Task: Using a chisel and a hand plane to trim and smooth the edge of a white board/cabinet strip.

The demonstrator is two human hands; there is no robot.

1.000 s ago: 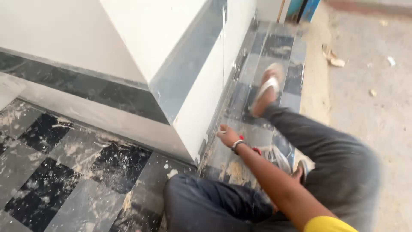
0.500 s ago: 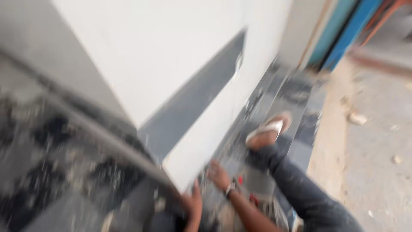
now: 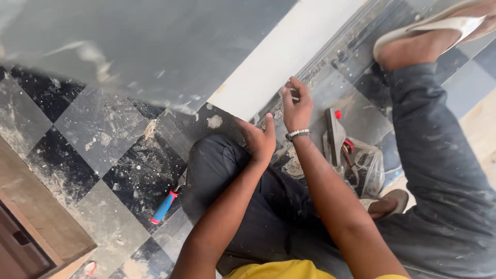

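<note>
1. Head view showed the left hand (image 3: 261,140) pressed flat against the lower corner of the white tile (image 3: 281,57), fingers spread, grasping nothing.
2. Just right of it, the right hand (image 3: 296,106) pinched something small at the tile's bottom edge; what it was could not be told.
3. Judged step: seating the tile against the wall base, with the joint being worked.
4. Next move would likely call for steady left-hand pressure while the right adjusted the edge.
5. A trowel (image 3: 335,135) lay right of the right hand; a blue-handled tool (image 3: 166,204) lay below-left of the left.
</note>
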